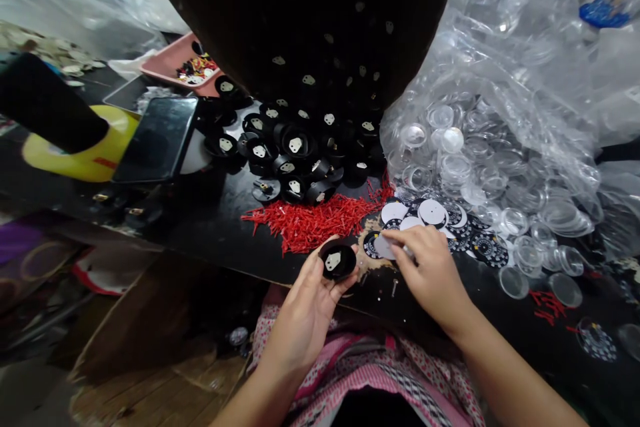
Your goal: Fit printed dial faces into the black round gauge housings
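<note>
At the left, a black, phone-like rectangular slab (pixel 157 137) leans near a pink plastic tray (pixel 151 68) of small parts. Next comes a heap of round black plastic cups (pixel 296 145), many showing pale plates; none that can be made out carries a printed face. The left hand (pixel 306 303), in front of a spread of thin red plastic sticks (pixel 315 223), cradles a round black cup with a pale plate inside (pixel 339 261), thumb and fingers around its rim. That cup looks part-built: plate in, face and cover apparently left to add. Its mouth points up toward the wearer; being round, it has no long axis, though its plate runs obliquely. Just right, the right hand (pixel 431 270) seems to pinch a thin greyish-white disc (pixel 384 247). Beyond lie black-and-white printed discs (pixel 489 249) and clear plastic round covers (pixel 455 167), all apart from the held cup.
</note>
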The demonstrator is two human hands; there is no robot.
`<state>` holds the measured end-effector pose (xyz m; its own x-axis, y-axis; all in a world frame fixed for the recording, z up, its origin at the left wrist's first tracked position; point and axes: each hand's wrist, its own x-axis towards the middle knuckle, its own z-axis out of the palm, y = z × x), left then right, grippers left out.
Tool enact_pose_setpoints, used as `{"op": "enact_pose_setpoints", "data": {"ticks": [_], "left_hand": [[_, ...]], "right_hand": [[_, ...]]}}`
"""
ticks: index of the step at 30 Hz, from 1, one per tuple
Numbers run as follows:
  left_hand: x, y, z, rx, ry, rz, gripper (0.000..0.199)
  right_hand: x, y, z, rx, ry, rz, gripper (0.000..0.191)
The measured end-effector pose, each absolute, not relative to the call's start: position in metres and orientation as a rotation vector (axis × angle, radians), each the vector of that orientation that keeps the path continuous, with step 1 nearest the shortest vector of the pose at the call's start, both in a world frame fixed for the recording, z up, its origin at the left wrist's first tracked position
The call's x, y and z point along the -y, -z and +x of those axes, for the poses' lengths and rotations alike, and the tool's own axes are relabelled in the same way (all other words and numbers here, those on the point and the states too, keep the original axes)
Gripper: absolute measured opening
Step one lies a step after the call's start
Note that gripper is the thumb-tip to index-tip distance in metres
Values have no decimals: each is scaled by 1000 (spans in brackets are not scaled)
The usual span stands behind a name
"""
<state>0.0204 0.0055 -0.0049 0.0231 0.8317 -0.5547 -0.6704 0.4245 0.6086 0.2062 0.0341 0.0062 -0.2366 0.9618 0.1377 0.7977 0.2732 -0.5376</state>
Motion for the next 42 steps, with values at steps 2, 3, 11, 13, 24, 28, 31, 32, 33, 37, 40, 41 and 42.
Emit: {"op": "enact_pose_setpoints", "data": {"ticks": [2, 3, 11, 13, 24, 28, 31, 32, 33, 37, 40, 41, 42], "left_hand": [[-7, 3, 24, -978, -1151, 178, 32], [-9, 2, 26, -961, -1135, 159, 32], [-16, -6, 38, -906, -1081, 61, 49], [-14, -5, 38, -904, -1084, 75, 49], [-5, 5, 35, -1031, -1003, 421, 36], [-6, 6, 30, -1020, -953, 486, 37], [-8, 6, 29, -997, -922, 476, 35], [-8, 6, 29, -993, -914, 479, 35], [-8, 7, 29, -988, -909, 481, 34], [-8, 6, 29, -958, -894, 462, 35], [-9, 4, 29, -966, -869, 489, 34], [-10, 3, 29, -969, -867, 494, 34], [-10, 2, 29, -975, -868, 494, 33]], "right_hand": [[-32, -11, 205, 1996, -616, -1534, 27], [-30, -13, 202, 1967, -699, -1504, 28], [-30, -17, 182, 1686, -1174, -1503, 30], [-32, -19, 185, 1666, -1116, -1552, 12], [-41, -36, 182, 1685, -1089, -1586, 7], [-44, -37, 185, 1783, -1107, -1611, 9], [-45, -42, 188, 1847, -1100, -1601, 9], [-45, -43, 189, 1866, -1096, -1595, 10], [-45, -44, 190, 1876, -1098, -1592, 10], [-48, -42, 191, 1819, -1204, -1628, 10], [-50, -39, 191, 1826, -1207, -1638, 10], [-50, -38, 192, 1836, -1176, -1649, 11], [-49, -37, 192, 1840, -1151, -1666, 12]]}}
